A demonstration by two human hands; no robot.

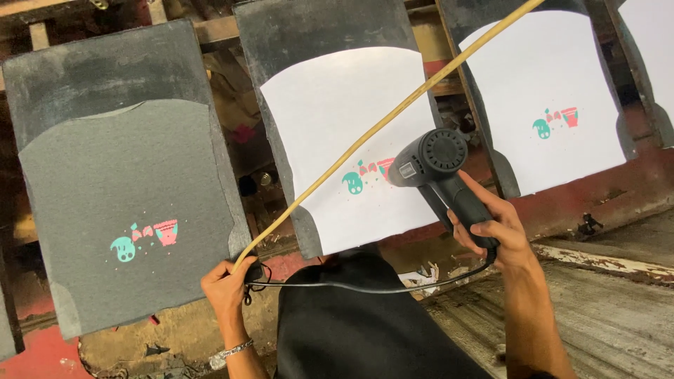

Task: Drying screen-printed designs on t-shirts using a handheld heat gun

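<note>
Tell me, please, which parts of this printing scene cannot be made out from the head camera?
- Heat gun: its nozzle faces away, hidden behind its own body.
- Left hand: what its fingers pinch at the yellow cord is covered by the hand.
- Right hand: hides the gun's trigger.
- Far-right white shirt: cut off by the frame edge.
- Prints: detail too small.
</note>
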